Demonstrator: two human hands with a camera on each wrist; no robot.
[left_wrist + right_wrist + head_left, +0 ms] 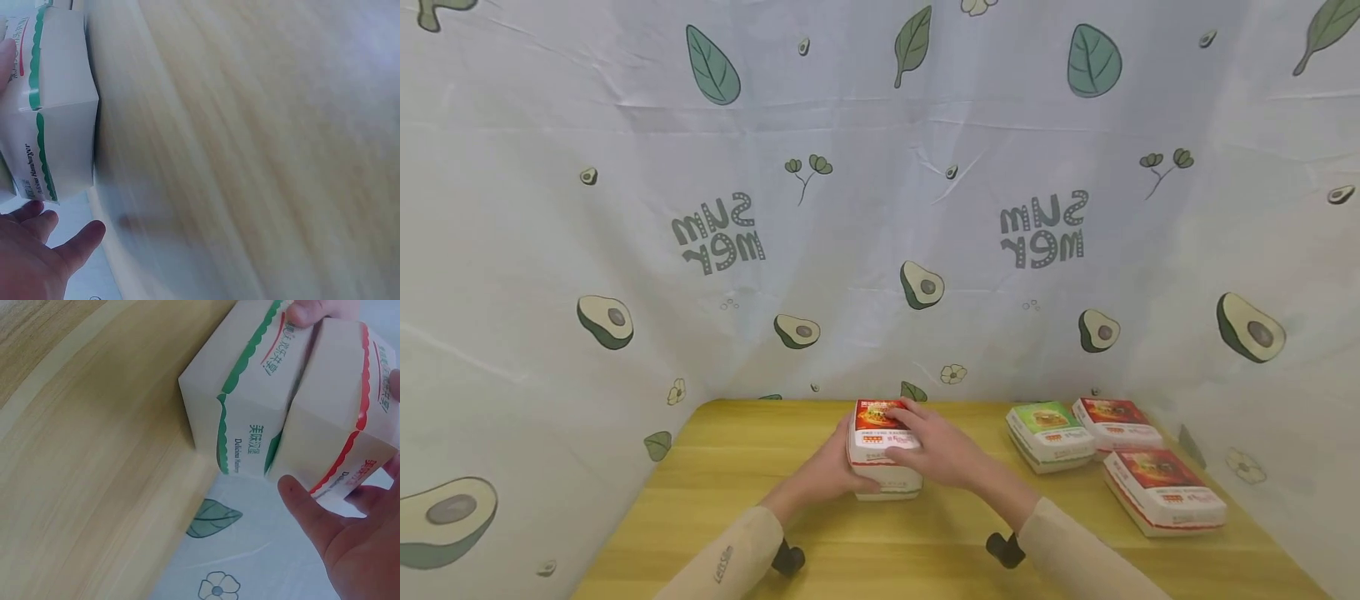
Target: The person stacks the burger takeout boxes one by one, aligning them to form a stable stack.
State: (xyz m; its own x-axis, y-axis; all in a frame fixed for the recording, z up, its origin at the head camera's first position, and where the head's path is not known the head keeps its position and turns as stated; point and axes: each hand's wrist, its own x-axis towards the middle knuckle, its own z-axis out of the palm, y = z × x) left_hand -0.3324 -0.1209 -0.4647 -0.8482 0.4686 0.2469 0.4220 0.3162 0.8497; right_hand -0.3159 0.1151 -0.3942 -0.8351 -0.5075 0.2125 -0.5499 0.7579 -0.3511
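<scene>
Two paper hamburger boxes stand stacked in the middle of the table. The upper one is a red-trimmed hamburger box point(870, 442) with a red picture lid. Under it sits a green-trimmed hamburger box point(212, 394), close against the tabletop. My left hand point(827, 468) holds the lower box from the left, its thumb across the front; some of its fingers point(87, 240) spread past the box in the left wrist view. From the right, my right hand point(943, 450) grips the upper box, thumb at the front and fingers over the top and far side.
On the right of the wooden table point(737, 475) sit a green-lidded hamburger box point(1051, 442) and two red-lidded ones, one farther back point(1120, 429) and one nearer point(1172, 496). A printed curtain point(850, 233) hangs behind and along both sides.
</scene>
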